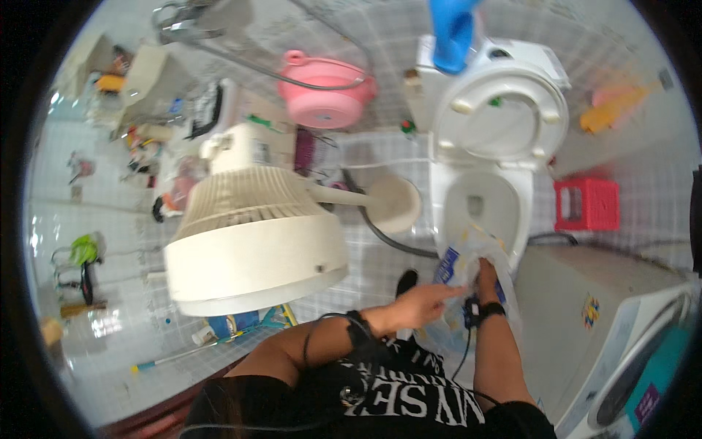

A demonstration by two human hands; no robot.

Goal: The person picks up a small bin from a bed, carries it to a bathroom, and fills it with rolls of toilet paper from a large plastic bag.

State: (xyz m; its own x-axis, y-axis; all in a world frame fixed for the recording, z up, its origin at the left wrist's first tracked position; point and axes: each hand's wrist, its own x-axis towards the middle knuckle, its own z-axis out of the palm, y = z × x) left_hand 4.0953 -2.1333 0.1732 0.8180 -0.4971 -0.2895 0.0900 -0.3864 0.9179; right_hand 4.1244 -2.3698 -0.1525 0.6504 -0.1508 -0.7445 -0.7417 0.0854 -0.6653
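A translucent plastic bag [466, 252] with blue print spreads over the front of the white toilet bowl [449, 214]. My right hand [486, 277] reaches into the bag's folds, which hide its fingertips, so its grip cannot be made out. Just to the left, my left hand [419, 307] has its index finger stretched towards the bag and the right wrist, the other fingers loosely bent. Nothing shows in its grasp. Both wrists wear black straps with cables. The toilet seat [449, 126] and lid stand raised behind the bowl.
A large cream heater-like appliance [258, 247] fills the left foreground. A front-loading washing machine [581, 307] stands close on the right, near a red plastic stool [589, 204]. Pink basins [326, 99] lie beyond, and a blue glove-like item [454, 38] hangs above the cistern.
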